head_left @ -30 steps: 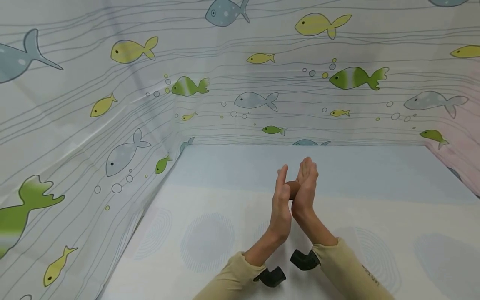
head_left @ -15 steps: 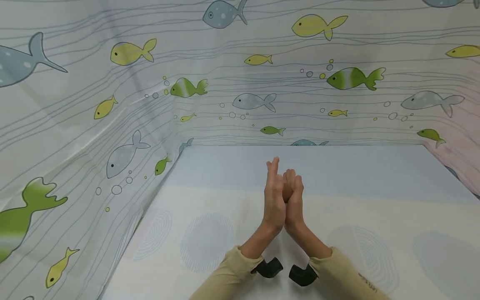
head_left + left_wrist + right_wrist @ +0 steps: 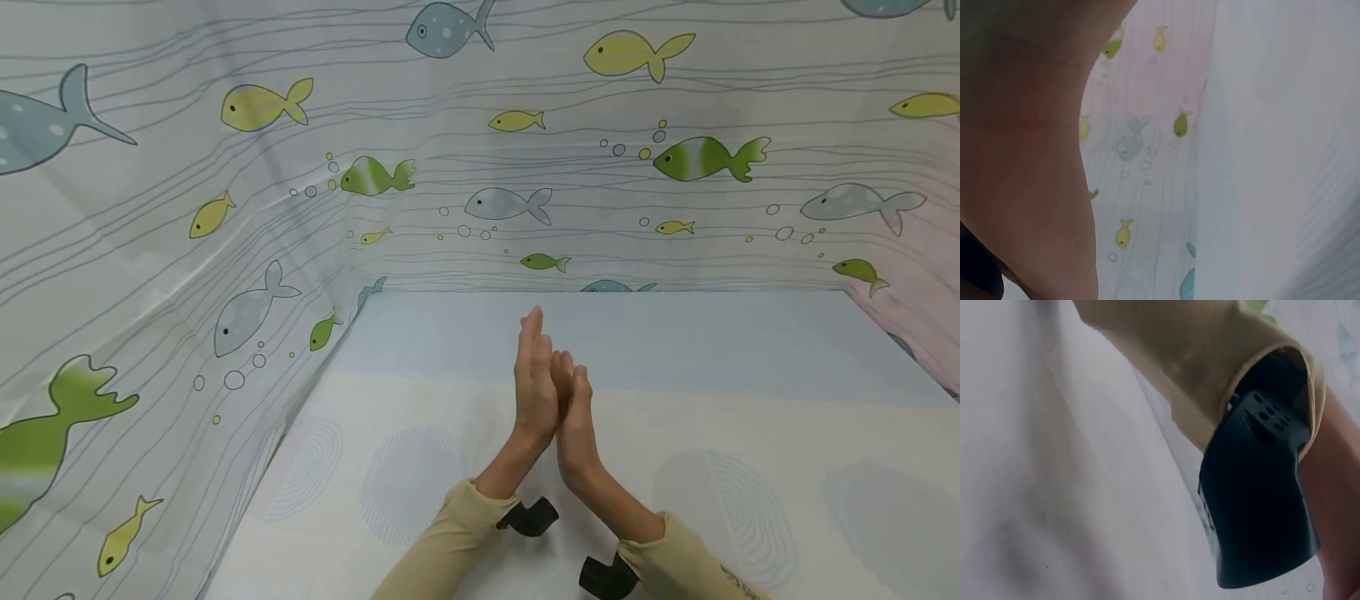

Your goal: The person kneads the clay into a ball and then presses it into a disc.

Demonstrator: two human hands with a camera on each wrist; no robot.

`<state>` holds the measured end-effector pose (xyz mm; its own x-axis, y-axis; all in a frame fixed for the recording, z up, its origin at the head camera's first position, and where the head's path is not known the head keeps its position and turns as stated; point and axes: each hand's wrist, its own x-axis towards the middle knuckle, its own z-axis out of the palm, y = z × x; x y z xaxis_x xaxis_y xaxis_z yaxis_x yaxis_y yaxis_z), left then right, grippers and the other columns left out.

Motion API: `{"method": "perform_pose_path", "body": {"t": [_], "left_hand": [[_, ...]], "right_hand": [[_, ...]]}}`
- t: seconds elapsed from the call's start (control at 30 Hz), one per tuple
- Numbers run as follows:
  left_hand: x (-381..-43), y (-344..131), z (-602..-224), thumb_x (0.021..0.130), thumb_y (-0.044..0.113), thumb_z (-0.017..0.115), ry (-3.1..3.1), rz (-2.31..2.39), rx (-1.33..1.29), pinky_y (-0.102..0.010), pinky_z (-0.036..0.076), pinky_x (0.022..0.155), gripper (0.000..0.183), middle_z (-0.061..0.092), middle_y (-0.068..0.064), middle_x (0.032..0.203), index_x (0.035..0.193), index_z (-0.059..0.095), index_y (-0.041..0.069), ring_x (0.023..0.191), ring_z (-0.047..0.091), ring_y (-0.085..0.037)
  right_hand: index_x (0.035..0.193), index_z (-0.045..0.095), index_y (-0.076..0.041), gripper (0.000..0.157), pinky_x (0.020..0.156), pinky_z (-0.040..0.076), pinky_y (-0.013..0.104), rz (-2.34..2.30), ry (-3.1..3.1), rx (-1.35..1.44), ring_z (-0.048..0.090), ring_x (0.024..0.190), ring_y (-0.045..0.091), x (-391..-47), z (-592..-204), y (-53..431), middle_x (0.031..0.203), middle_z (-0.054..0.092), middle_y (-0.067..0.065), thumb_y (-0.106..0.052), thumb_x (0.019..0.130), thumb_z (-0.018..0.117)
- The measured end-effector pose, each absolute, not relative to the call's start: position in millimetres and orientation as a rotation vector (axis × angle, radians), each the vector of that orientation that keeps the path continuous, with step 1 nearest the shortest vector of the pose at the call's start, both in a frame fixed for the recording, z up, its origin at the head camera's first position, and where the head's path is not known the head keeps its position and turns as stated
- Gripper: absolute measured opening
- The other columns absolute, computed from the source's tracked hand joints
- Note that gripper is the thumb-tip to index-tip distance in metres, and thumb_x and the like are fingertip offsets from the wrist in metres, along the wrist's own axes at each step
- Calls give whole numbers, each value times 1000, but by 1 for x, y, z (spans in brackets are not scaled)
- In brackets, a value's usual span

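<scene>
In the head view, my left hand (image 3: 534, 387) and right hand (image 3: 577, 429) stand upright, palm to palm, above the white table. The left fingers (image 3: 531, 337) are straight and reach higher than the right ones. My right hand sits lower and a little nearer, its fingers loosely bent at the tips. The rounded brown lump seen between the palms earlier is hidden now. The left wrist view shows only the bare left wrist (image 3: 1029, 156), and the right wrist view the right forearm (image 3: 1344, 500) at the edge; neither shows the palms.
Below the hands spreads a table cover (image 3: 420, 492) with pale blue circles. Fish-printed curtains (image 3: 480, 150) stand behind and at both sides. Black angled mounts project from the left sleeve (image 3: 442, 533) and right sleeve (image 3: 675, 554).
Both hands have shifted left. The left hand has slid up and away while the right hand slid down and nearer. The brown lump between them has gone out of sight.
</scene>
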<state>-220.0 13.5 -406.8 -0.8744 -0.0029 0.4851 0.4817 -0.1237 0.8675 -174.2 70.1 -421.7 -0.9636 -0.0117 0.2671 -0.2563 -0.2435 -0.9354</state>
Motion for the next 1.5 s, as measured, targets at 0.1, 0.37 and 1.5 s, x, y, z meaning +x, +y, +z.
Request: {"method": "perform_pose_path", "body": {"t": [0.1, 0.37, 1.5], "left_hand": [[-224, 11, -408, 104, 32, 31, -1826, -2057, -508, -47, 8, 122, 58, 26, -5, 162, 155, 28, 5, 152, 9, -18], [-232, 3, -410, 104, 32, 31, -1813, -2069, -463, -48, 11, 121, 59, 25, -8, 162, 155, 27, 5, 152, 12, -20], [-199, 34, -424, 106, 42, 21, -1861, -2231, -616, -46, 12, 121, 61, 5, 8, 165, 160, 2, 20, 151, 11, -11]], "right_hand": [[158, 6, -4, 73, 122, 6, 46, 2364, -1817, 311, 8, 152, 24, -172, -422, 69, 165, 11, 10, -53, 104, 6], [157, -3, -3, 74, 121, 10, 48, 2425, -1810, 280, 8, 152, 27, -162, -418, 64, 164, 11, 15, -53, 105, 10], [158, -14, -19, 78, 122, 4, 30, 2717, -1457, -73, -1, 153, 11, -216, -387, 92, 167, -9, -3, -63, 100, 14]]}}
